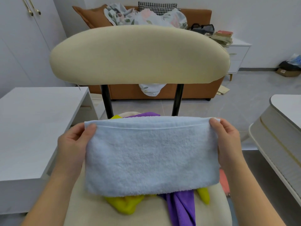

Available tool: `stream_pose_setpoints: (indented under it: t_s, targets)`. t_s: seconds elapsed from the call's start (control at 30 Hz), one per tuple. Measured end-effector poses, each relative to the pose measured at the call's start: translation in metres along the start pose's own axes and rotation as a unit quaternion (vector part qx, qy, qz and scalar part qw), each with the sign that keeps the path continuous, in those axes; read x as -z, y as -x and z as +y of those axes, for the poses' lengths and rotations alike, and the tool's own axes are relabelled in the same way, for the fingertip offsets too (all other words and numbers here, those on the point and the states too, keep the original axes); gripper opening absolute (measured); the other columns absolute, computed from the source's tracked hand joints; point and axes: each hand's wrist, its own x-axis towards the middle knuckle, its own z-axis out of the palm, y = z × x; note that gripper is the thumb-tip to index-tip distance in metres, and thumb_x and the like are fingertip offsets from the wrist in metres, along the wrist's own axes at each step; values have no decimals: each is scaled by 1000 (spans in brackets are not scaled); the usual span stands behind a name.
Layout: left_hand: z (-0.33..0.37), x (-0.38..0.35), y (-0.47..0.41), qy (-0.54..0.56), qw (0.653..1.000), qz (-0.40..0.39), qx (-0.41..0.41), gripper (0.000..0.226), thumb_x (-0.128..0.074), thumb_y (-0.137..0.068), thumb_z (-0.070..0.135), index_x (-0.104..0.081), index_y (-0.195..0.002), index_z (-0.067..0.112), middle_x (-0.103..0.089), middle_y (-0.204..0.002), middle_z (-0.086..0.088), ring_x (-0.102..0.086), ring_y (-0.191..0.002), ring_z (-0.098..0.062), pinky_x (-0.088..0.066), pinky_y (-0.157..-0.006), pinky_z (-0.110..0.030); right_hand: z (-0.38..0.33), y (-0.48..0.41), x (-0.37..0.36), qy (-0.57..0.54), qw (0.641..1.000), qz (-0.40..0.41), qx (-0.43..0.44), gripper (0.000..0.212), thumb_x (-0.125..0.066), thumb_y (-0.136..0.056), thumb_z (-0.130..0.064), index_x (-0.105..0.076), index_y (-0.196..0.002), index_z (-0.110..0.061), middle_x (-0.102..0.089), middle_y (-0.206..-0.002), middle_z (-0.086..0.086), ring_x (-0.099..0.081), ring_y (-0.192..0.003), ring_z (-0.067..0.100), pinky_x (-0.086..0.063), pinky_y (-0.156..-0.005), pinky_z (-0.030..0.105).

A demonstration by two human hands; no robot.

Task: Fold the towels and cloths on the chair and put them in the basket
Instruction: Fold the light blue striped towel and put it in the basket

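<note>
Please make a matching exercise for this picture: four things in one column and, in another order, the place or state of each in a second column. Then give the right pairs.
Things:
1. light blue towel
2. yellow cloth
3. purple cloth
4. floral fabric

Places or states:
A. heaped on the brown sofa behind
B. lying on the chair seat, near its front right
C. held up by both hands at its top corners
D. lying on the chair seat, near its front left

Pairs: 1-C, 2-D, 3-B, 4-A
</note>
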Motion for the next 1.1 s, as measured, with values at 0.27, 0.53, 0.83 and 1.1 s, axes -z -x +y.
stream_pose_setpoints:
  t_s: [0.27, 0.53, 0.83, 1.1]
  targets:
    - [57, 23, 31, -66, 978, -53, -189, 25, -66, -80, 23, -69, -72, 46, -66, -73, 23, -57, -70, 7, -45, -65, -7, -32, 38, 29, -11, 989, 20, 148, 20, -50, -95, -17, -61, -80, -23, -55, -67, -21, -49, -68, -5, -37, -68, 24]
    - [126, 35, 48, -8, 977, -89, -193, 37, -65, -78, 6, -56, -102, 34, -66, -69, 16, -62, -68, 3, -49, -65, -7, -87, 65, 51, -38, 978, 2, 207, 11, -57, -89, -34, -65, -95, -40, -58, -74, -14, -53, -78, 4, -44, -74, 26]
    - [133, 19, 77, -90, 974, 52, -202, 15, -50, -96, 30, -53, -90, 17, -56, -77, 7, -47, -69, -10, -34, -64, -28, -108, 93, 35, 91, 970, 63, 218, 17, -40, -100, -34, -50, -102, -19, -52, -88, -8, -49, -80, 4, -41, -68, 26]
    - [121, 16, 76, -187, 952, 96, -222, 14, -42, -100, 25, -46, -91, 16, -50, -71, 8, -47, -66, -7, -34, -55, -11, -109, 88, 41, 181, 949, 105, 237, 13, -39, -101, -28, -45, -98, -18, -50, -81, -10, -48, -74, 4, -37, -60, 21]
